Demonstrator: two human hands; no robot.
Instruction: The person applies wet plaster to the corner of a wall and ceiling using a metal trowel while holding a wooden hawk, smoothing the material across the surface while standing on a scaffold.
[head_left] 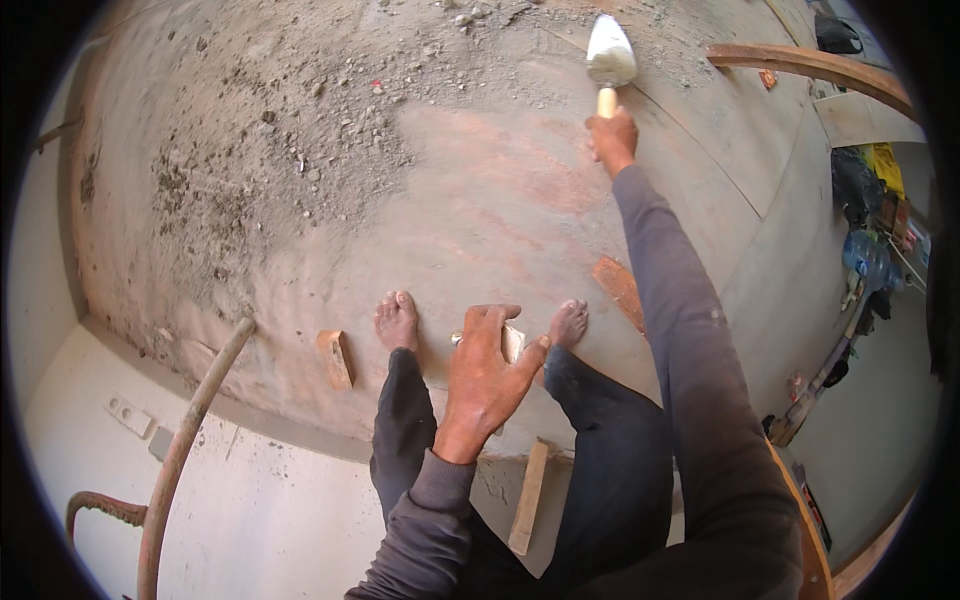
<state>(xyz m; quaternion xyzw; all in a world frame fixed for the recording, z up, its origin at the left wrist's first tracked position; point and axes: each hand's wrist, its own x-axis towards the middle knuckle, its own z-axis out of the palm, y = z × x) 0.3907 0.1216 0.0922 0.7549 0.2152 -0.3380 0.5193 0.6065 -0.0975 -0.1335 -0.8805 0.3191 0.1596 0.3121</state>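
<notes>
My right hand (613, 139) is closed round the wooden handle of a trowel (611, 52), arm stretched far forward. The trowel's pale blade points away from me over the dusty floor. Between my knees hovers my left hand (488, 367), its back toward me and the thumb spread apart from the fingers. Just beyond it, a small whitish piece (513, 344) shows between thumb and fingers; the hand covers the rest, and no grip on it is visible. My bare feet rest on the floor to either side.
Loose rubble (300, 150) covers the floor at the far left. Wood pieces lie near my feet: a short block (336, 360), a reddish board (620, 292) and a strip (529, 497). A long wooden handle (190, 430) leans at left. Bags and a water bottle (868, 257) line the right.
</notes>
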